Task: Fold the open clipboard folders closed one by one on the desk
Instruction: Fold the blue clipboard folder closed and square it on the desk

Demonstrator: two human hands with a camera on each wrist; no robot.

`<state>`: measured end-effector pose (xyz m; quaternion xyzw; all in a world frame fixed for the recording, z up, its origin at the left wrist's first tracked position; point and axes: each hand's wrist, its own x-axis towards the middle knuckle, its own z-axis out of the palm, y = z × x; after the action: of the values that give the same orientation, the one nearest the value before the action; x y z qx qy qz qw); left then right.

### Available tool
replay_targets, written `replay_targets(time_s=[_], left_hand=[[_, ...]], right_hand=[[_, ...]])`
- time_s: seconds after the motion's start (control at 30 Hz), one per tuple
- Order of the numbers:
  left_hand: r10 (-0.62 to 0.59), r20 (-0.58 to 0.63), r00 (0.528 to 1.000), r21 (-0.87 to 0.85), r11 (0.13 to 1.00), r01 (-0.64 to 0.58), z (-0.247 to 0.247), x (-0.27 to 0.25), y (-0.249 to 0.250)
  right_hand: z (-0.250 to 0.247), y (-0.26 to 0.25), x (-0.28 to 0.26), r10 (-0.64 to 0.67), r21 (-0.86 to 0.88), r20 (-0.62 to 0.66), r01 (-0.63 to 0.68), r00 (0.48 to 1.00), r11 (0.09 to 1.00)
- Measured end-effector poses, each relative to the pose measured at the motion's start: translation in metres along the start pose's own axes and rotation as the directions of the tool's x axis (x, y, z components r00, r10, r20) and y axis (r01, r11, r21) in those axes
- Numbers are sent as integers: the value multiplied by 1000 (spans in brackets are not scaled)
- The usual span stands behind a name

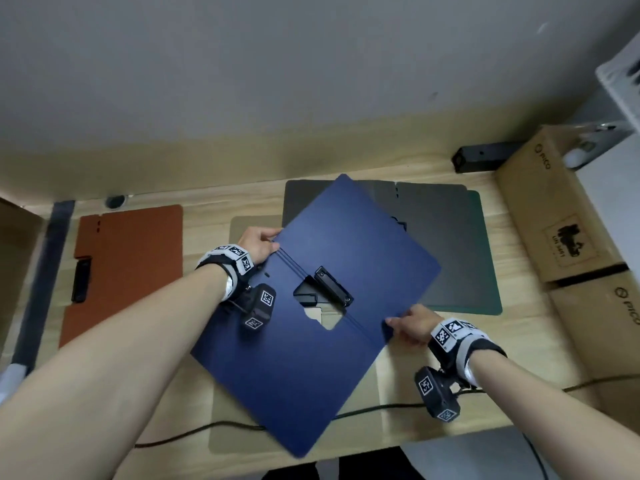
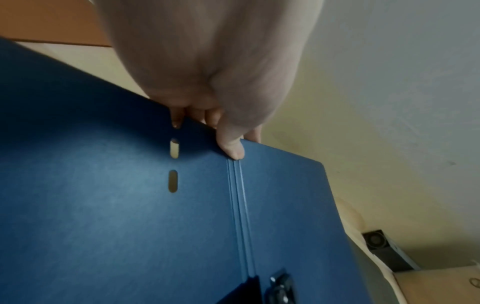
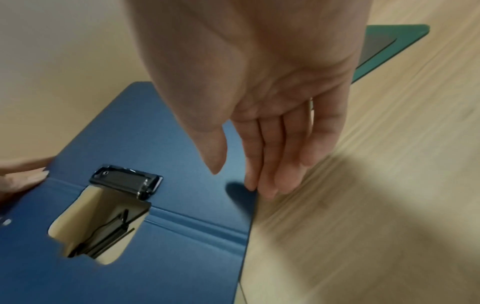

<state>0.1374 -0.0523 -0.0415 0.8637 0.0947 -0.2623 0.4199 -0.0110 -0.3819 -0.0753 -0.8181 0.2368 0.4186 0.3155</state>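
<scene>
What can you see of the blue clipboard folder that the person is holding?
The blue clipboard folder is a matte, stiff-looking board, lying open and turned diagonally over the desk. Parallel creases run across its middle. A black metal clip sits beside a cut-out window, with slots near one edge. The left hand pinches one end of the crease; the right hand touches the opposite edge with straight fingers.
</scene>
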Motion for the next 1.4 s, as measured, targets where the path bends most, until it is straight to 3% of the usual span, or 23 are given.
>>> replay_targets(time_s=[0.17,0.27,0.37,0.53,0.67,0.83,1.0,1.17,1.4], left_hand=[[65,81,995,132,988,-75,7,10,5],[122,209,970,232,958,-170,10,20,14],[156,299,942,281,928,-243,19,33,24],[189,120,975,354,909,-219,40,45,33],[188,44,981,391,901,-190,42,38,18],[125,-185,975,308,949,-64,18,-1,-29],[75,-296,952,419,906,59,-7,-61,-96],[-198,-314,929,400,860,318,-24,-106,-148],[-349,-301,888,240,873,424,-19,-128,-176]], right_hand=[[-5,-14,2,-107,118,-92,118,990,986],[-13,-27,8,-172,249,-177,213,969,945],[-21,-40,15,-198,273,-231,259,953,927],[-21,-56,36,-277,224,-258,336,926,915],[-17,-62,53,-302,115,-274,343,913,932],[-10,-67,52,-307,10,-313,327,899,945],[10,-76,36,-326,1,-326,345,888,939],[49,-80,15,-388,-51,-271,389,881,920],[91,-71,-23,-478,-297,-221,408,850,863]])
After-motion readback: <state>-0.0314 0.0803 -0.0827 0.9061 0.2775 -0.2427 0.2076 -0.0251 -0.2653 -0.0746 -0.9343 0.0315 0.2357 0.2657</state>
